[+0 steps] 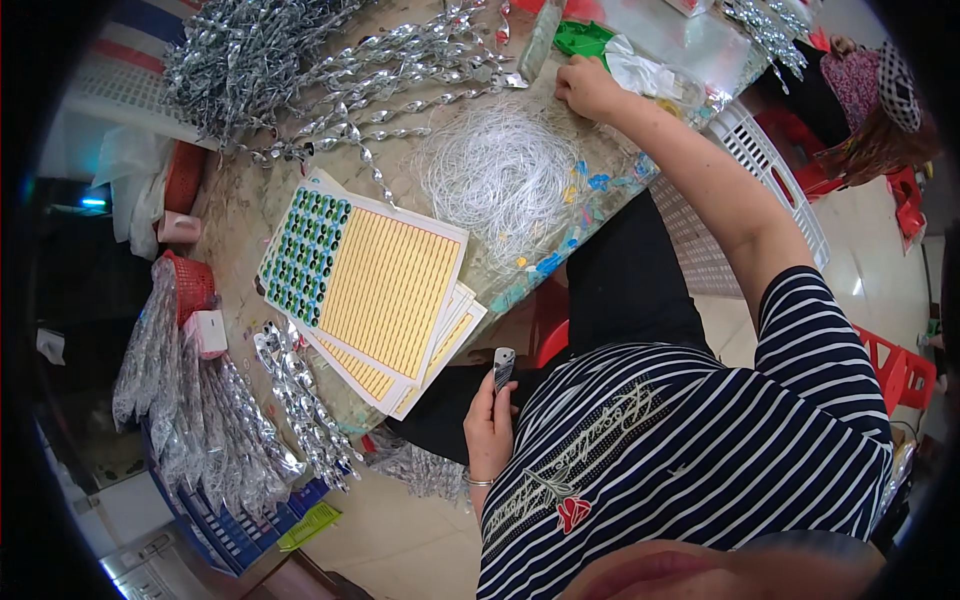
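1. My left hand (490,425) sits low by my lap, below the counter's near edge, fingers curled and pinched round a small silver, clip-like piece (503,366) that stands upright above my thumb. I can't make out just what the piece is.
2. My right hand (585,88) is stretched across to the far side of the counter (240,210), knuckles up and fingers bunched down onto the surface beside a bit of white film (640,70) and a green piece (582,38). Whether it grips anything, I cannot tell.
3. Between my hands lies a loose tangle of thin white thread (500,178), near my right forearm.
4. To its left sits a stack of sticker sheets (375,285): yellow strips, with a block of blue-green dots on the top sheet.
5. Beyond them, a heap of twisted silver foil spirals (290,60) covers the far left; more silver pieces (300,400) lie by the near-left edge.
6. I judge I'm at the fetching step, one part in the left hand, the right after the next.
7. The next move calls for a firm pinch at the far side and bringing both hands together without snagging the thread.
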Available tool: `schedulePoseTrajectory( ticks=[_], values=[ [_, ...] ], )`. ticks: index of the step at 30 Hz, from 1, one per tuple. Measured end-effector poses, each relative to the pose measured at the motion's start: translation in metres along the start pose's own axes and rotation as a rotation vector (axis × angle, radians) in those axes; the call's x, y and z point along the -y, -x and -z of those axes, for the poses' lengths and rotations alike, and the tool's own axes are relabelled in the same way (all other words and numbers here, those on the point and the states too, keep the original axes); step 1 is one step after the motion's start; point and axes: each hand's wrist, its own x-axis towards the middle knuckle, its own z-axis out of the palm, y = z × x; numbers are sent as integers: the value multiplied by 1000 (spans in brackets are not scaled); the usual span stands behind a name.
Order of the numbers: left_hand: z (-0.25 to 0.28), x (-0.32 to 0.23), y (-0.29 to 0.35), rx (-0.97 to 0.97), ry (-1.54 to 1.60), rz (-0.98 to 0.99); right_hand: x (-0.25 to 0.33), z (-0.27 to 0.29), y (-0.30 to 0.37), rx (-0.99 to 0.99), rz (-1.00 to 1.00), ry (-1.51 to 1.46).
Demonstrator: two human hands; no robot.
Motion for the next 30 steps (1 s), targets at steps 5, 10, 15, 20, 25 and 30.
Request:
schedulePoseTrajectory(
  ticks=[5, 10, 15, 20, 25, 30],
  values=[
    [-1, -4, -2, -21, -13, -11, 1, 30, -8, -34, 42, 37],
    [2, -2, 1, -16, 27, 24, 42, 90, 14, 22, -94, -587],
    [2, -4, -2, -21, 66, 20, 52, 111, 37, 91, -137, -869],
    [2, -12, -1, -16, 100, 34, 68, 124, 78, 170, -270, -1120],
    [5, -17, -1, -19, 213, 64, 107, 131, 124, 376, -301, -1209],
    [14, -22, -11, -36, 319, 4, 169, 119, 157, 730, -170, -1334]
  ],
)
